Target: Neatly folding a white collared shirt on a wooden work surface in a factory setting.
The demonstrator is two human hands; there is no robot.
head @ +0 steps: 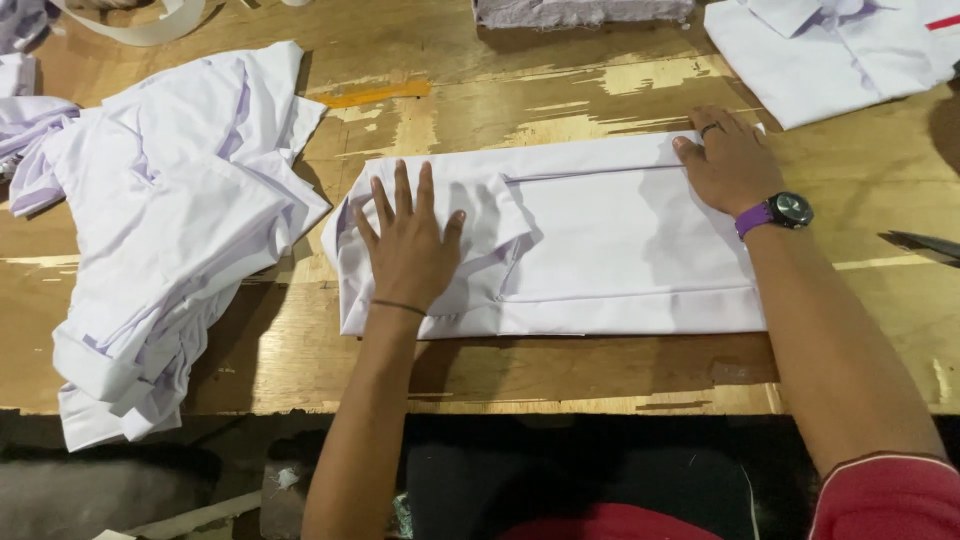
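Head view: two hands (left (408, 245), right (728, 160)) flat on one folded shirt (600, 245).

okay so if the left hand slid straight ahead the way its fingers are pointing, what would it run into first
The left hand lies flat on the folded white shirt, fingers pointing away from the person. Going straight on, it would leave the shirt's far edge and cross bare wooden table. The orange strip lies slightly left of that line, probably missed.

Left hand (408, 243) and right hand (728, 160) press flat a folded white shirt (590, 240)

White folded shirt (600, 240), worn tan plywood table (560, 95), purple-strapped wristwatch (778, 212).
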